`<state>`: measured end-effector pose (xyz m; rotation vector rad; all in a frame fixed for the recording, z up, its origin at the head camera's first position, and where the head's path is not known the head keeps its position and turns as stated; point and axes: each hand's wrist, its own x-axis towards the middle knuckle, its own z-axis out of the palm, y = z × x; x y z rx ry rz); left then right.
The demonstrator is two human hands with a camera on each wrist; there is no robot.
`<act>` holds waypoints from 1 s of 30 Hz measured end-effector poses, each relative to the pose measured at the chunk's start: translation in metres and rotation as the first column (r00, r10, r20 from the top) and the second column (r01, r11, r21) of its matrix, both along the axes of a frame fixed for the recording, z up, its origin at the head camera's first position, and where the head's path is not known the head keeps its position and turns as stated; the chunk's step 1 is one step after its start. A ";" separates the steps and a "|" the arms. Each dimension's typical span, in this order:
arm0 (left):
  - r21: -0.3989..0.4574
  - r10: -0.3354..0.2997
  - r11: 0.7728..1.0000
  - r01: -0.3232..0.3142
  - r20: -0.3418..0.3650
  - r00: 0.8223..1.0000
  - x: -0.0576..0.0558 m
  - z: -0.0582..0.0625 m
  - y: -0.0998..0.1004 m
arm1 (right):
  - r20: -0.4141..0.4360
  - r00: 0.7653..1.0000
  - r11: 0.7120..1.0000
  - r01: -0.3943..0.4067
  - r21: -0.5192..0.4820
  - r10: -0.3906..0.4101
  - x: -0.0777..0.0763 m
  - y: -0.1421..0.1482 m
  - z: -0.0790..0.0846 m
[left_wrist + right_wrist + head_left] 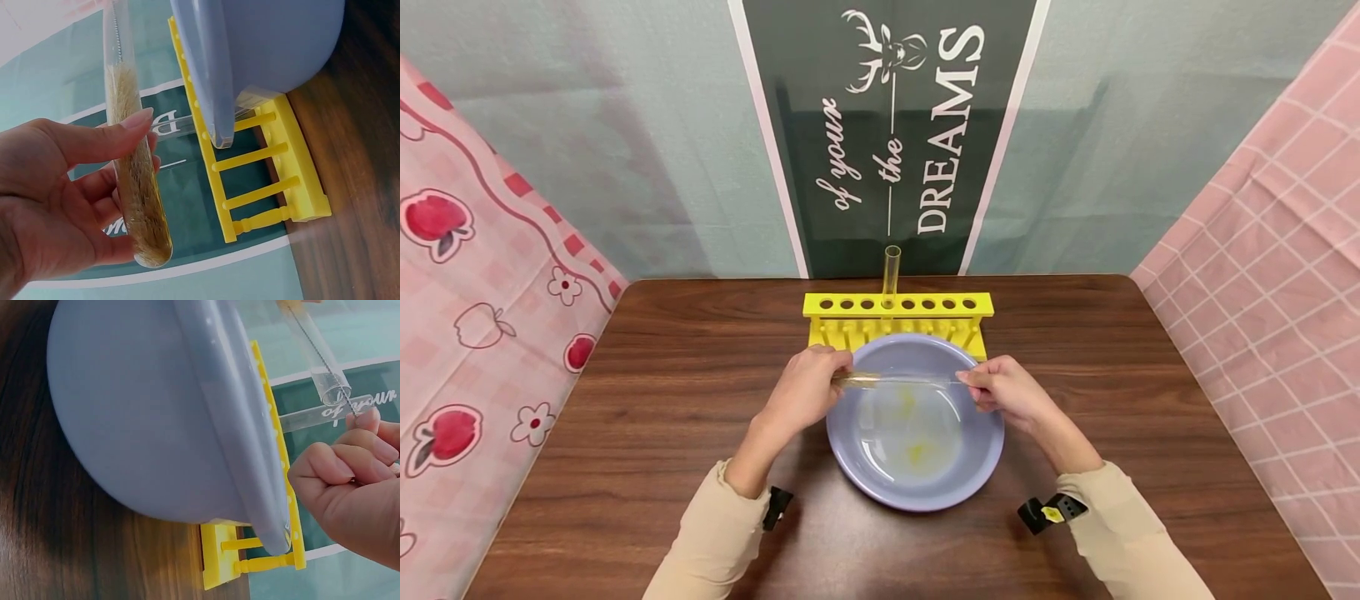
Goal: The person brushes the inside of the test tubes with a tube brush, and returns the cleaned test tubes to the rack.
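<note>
Over a blue-violet basin (917, 497), my left hand (808, 385) grips a glass test tube (114, 47) by its closed end, thumb on one side and fingers on the other. A test tube brush fills that end with tan bristles (140, 187). Its twisted wire stem (322, 359) runs out through the open mouth. My right hand (1006, 387) pinches the wire just beyond the tube's mouth, fingers curled. The tube lies roughly level between both hands. Cloudy water (910, 425) with yellowish patches is in the basin.
Behind the basin stands a yellow test tube rack (897, 305) with one upright glass tube (891, 271) in it. Both stand on a dark wooden table (700, 367). Printed cloths hang at the back and sides. Black straps with devices (1051, 512) sit at my wrists.
</note>
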<state>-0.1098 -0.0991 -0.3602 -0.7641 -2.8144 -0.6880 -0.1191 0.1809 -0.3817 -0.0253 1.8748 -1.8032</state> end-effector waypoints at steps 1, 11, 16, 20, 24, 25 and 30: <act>0.000 0.002 1.000 -0.002 -0.008 1.000 0.000 -0.001 0.000 | 0.011 1.000 1.000 0.008 -0.013 -0.008 -0.001 0.000 0.001; -0.010 0.025 1.000 -0.026 -0.101 0.995 0.001 -0.007 0.004 | 0.122 0.992 0.992 0.015 -0.129 0.001 -0.006 0.004 0.002; -0.008 0.012 1.000 -0.013 -0.075 0.997 0.000 -0.009 0.005 | 0.098 0.994 0.993 -0.031 -0.112 0.042 -0.007 0.009 0.000; 0.009 -0.011 1.000 0.011 -0.040 0.999 -0.002 -0.007 0.003 | -0.153 0.976 0.979 -0.129 0.155 0.153 -0.008 0.016 0.000; 0.027 -0.036 0.999 0.036 -0.002 0.999 -0.004 -0.005 0.002 | -0.367 0.885 0.909 -0.129 0.396 0.286 -0.007 0.020 0.001; 0.030 -0.042 0.999 0.042 0.011 0.999 -0.004 -0.005 0.002 | -0.393 0.868 0.901 -0.128 0.414 0.304 -0.007 0.020 0.001; 0.047 -0.076 0.996 0.072 0.102 0.992 -0.007 -0.003 -0.001 | -0.492 0.796 0.877 -0.097 0.471 0.352 -0.005 0.020 0.002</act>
